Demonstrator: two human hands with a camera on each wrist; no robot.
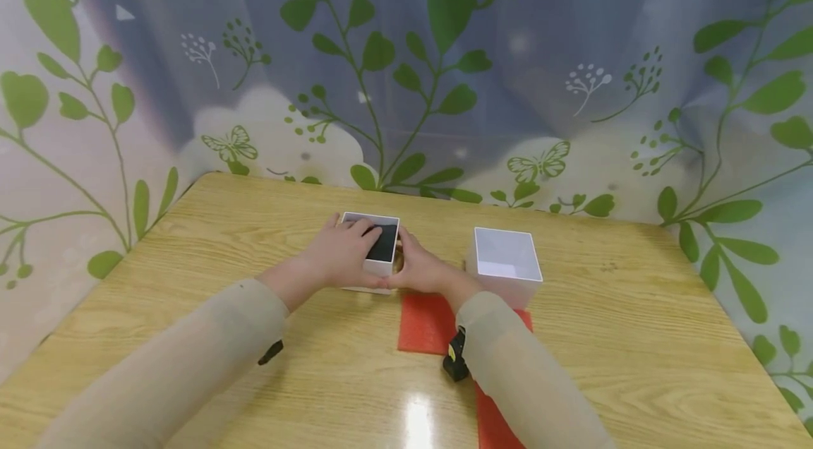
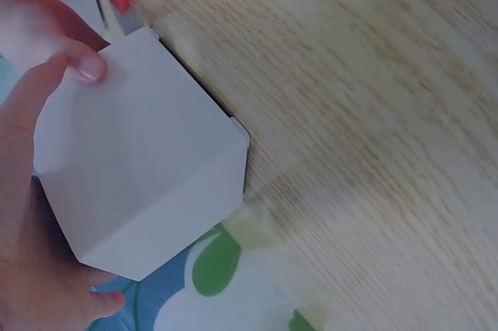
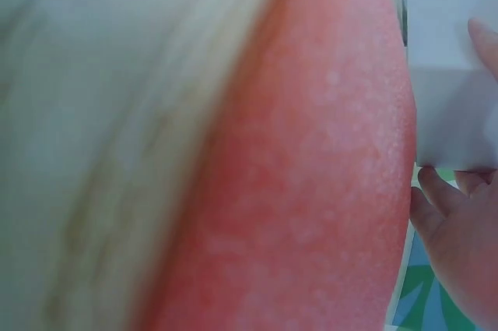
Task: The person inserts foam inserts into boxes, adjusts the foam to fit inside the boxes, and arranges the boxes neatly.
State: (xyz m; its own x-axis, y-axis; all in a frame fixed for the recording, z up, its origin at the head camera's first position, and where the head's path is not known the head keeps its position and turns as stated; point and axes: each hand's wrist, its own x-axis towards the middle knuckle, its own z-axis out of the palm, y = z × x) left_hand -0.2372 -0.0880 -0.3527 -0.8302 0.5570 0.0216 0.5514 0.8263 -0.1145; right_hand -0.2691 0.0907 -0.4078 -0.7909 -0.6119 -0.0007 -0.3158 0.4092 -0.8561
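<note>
A white open-topped box [image 1: 379, 268] stands near the middle of the table, with something flat and black [image 1: 383, 246] in its opening. My left hand [image 1: 333, 251] lies across the top of this box and grips it, its thumb on the near side. From the right, my right hand [image 1: 422, 267] holds the same box, its thumb at the near corner close to the left thumb. In the left wrist view, plain white faces of the box [image 2: 148, 152] show between the fingers. The right wrist view has the box [image 3: 451, 113] at its right edge; the black thing is hidden there.
A second white box [image 1: 504, 290] with a pale top stands to the right. Red sheets [image 1: 425, 325] lie on the wooden table [image 1: 317, 378] under and beside my right forearm. Behind the table hangs a leaf-patterned curtain [image 1: 406, 82].
</note>
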